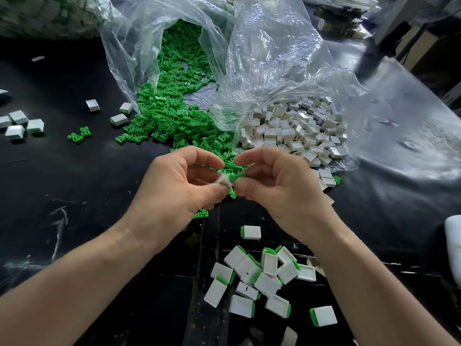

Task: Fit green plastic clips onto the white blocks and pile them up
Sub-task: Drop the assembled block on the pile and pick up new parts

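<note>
near, 5 o'clock: loose pile of finished white plastic blocks with green clips fitted (262,278), a dozen-plus, on the black tabletop (87,183). centre: left hand (174,186) grip pinching a small white rectangular block (223,181), right hand (274,181) grip pinching a green plastic clip (234,178) against its end. clip looks part-seated, not home yet. far, 12 o'clock: big heap of loose green clips (169,121) spilling from a clear plastic bag (262,58). 1 o'clock: heap of bare white blocks (294,131). my read: early days, most stock still to do.
</note>
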A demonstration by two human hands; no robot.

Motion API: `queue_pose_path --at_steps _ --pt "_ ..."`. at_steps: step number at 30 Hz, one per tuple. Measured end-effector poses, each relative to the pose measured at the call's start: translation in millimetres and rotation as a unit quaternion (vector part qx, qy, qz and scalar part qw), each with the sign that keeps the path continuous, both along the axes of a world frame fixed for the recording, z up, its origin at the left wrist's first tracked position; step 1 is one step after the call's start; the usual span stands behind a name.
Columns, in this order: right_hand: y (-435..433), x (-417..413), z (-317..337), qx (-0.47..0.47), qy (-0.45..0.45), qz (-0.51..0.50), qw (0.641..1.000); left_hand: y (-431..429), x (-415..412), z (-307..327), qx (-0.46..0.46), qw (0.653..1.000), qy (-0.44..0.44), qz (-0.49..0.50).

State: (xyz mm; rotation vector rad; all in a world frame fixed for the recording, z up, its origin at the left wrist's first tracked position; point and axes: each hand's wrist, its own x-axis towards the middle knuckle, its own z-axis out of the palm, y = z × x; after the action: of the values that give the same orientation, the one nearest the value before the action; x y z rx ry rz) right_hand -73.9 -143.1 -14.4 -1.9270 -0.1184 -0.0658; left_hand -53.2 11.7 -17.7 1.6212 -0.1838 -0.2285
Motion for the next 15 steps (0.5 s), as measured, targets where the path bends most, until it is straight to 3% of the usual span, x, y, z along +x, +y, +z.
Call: queue_pose_path --at_steps 15 --pt "-3.9 -1.3 3.1 -0.024 -0.009 0.025 0.999 0.4 -0.7 1.0 0.015 1.0 -0.021 -0.001"
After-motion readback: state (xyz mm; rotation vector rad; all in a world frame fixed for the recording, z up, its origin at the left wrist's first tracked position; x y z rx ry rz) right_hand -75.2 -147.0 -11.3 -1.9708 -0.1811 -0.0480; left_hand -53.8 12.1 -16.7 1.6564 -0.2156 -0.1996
